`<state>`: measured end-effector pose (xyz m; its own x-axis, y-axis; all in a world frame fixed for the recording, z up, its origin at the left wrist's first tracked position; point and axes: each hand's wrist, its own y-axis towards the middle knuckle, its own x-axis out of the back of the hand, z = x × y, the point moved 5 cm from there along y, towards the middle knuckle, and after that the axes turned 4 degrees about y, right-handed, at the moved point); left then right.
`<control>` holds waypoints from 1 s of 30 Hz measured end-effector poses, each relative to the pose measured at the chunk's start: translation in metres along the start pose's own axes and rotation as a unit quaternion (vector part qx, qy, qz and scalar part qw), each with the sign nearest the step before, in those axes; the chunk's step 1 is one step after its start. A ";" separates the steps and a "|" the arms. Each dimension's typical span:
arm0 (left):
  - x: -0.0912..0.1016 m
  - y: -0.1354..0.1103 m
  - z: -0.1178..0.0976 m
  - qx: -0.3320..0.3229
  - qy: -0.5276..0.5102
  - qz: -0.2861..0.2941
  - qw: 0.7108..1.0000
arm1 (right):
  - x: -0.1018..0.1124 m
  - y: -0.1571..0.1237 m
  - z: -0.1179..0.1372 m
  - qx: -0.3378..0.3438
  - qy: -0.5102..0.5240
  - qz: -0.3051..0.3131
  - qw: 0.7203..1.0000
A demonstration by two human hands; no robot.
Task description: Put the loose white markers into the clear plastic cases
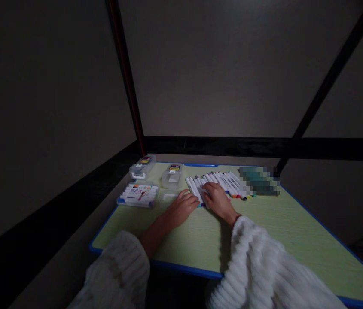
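A row of several white markers [223, 182] with coloured caps lies side by side on a pale green table [265, 231]. My left hand [181, 208] rests at the left end of the row, fingers curled against the nearest marker. My right hand [218, 199] lies on top of the row's left part, fingers bent over the markers. The dim light hides whether either hand actually grips a marker. Both arms wear white ribbed sleeves.
A flat case of markers [138, 195] lies at the table's left. Two clear plastic boxes [142, 167] [172, 175] stand behind it, and a clear lid [167, 197] lies beside my left hand. A blurred dark object [258, 181] sits at the right. The table has a blue rim.
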<state>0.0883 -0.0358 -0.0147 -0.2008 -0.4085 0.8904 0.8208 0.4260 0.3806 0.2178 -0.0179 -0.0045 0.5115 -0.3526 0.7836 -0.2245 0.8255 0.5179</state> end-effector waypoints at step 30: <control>0.007 0.002 -0.006 -0.022 0.015 -0.006 1.000 | -0.001 -0.001 0.004 0.019 0.027 0.007 0.999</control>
<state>0.0921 -0.0428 -0.0089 -0.1950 -0.4378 0.8777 0.8408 0.3861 0.3795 0.2145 -0.0196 -0.0042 0.5522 -0.3152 0.7719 -0.2626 0.8129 0.5198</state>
